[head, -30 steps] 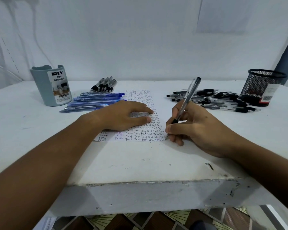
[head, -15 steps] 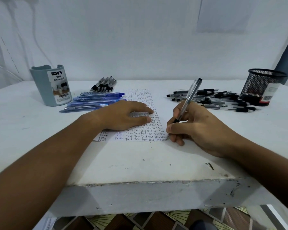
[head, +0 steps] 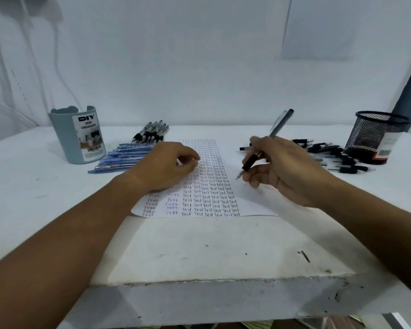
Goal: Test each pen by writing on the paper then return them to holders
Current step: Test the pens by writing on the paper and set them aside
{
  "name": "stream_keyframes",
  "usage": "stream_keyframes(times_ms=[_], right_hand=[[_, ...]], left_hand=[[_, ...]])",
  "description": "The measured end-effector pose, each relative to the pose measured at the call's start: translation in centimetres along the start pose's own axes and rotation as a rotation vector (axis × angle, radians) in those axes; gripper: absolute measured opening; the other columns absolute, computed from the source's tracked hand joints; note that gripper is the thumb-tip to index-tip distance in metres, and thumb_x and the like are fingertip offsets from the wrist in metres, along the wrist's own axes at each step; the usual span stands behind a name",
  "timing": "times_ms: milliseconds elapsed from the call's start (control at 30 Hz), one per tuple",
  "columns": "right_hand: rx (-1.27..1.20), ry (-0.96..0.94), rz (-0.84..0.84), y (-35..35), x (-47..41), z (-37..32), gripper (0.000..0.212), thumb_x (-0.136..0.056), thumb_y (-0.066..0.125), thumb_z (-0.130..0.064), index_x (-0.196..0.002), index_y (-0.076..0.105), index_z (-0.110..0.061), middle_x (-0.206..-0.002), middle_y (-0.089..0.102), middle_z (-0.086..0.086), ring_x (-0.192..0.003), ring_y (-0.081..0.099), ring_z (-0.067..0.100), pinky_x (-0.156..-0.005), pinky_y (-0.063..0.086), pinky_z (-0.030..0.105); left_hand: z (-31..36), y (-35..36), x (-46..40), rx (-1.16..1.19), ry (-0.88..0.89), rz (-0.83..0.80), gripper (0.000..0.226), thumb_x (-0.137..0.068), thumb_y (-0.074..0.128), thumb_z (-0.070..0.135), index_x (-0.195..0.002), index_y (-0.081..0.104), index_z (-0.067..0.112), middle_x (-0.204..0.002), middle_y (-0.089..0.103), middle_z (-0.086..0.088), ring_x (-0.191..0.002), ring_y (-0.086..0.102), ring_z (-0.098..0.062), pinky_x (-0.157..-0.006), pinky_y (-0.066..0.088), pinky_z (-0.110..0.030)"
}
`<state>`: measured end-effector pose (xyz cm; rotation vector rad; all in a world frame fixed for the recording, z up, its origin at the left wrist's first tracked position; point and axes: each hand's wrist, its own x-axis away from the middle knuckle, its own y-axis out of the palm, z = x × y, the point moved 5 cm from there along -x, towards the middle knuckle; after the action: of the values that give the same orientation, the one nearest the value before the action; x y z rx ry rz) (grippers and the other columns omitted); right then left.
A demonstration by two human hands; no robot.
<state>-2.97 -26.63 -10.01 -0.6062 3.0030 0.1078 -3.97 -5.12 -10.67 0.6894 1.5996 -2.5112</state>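
A sheet of paper (head: 214, 198) covered in rows of the word "Test" lies in the middle of the white table (head: 199, 252). My right hand (head: 287, 169) grips a black-and-clear pen (head: 266, 143), its tip lifted just off the paper's right side. My left hand (head: 166, 165) rests on the paper's left part with fingers loosely curled, holding nothing. Blue pens (head: 124, 157) lie in a pile beside a grey desk organizer (head: 77, 136). Black pens (head: 330, 155) lie scattered next to a black mesh holder (head: 377, 136).
A short row of black-grip pens (head: 152, 132) lies behind the blue pile. The wall stands close behind the table. The table's chipped front edge (head: 199, 281) runs below my forearms.
My right hand has lifted the pen off the bottom row and moved up and to the right. My left hand's fingers have curled in a little.
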Motion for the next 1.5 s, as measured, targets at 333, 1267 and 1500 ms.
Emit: stream_keyframes(times_ms=[333,1267,1500], right_hand=[[0.109,-0.07,0.069,-0.4,-7.2,-2.0,0.022,-0.097,0.056,-0.007,-0.106,0.037,-0.012,-0.085,0.059,0.021,-0.056,0.06,0.024,-0.049,0.049,0.027],[0.147,-0.201,0.111,-0.9,-8.3,-1.4,0.029,-0.088,0.071,-0.017,-0.104,0.047,-0.014,-0.083,0.075,0.008,-0.064,0.057,0.018,-0.061,0.042,0.035],[0.319,-0.202,0.138,-1.2,-8.6,-1.7,0.032,-0.094,0.06,-0.041,-0.112,0.053,-0.016,-0.087,0.075,0.0,-0.069,0.059,0.014,-0.06,0.046,0.029]], left_hand=[[-1.1,-0.5,-0.6,0.043,-0.045,0.082,0.019,-0.091,0.064,0.024,-0.107,0.071,0.018,-0.092,0.064,0.01,-0.085,0.058,0.004,-0.074,0.045,-0.005],[0.1,0.0,-1.4,0.028,0.006,0.111,0.026,-0.091,0.06,0.038,-0.104,0.073,0.02,-0.089,0.067,0.011,-0.079,0.058,0.005,-0.066,0.042,-0.006],[-0.1,-0.5,-1.3,0.048,-0.039,0.17,0.02,-0.094,0.058,0.028,-0.101,0.072,0.015,-0.085,0.067,0.008,-0.077,0.058,0.001,-0.066,0.041,-0.006]])
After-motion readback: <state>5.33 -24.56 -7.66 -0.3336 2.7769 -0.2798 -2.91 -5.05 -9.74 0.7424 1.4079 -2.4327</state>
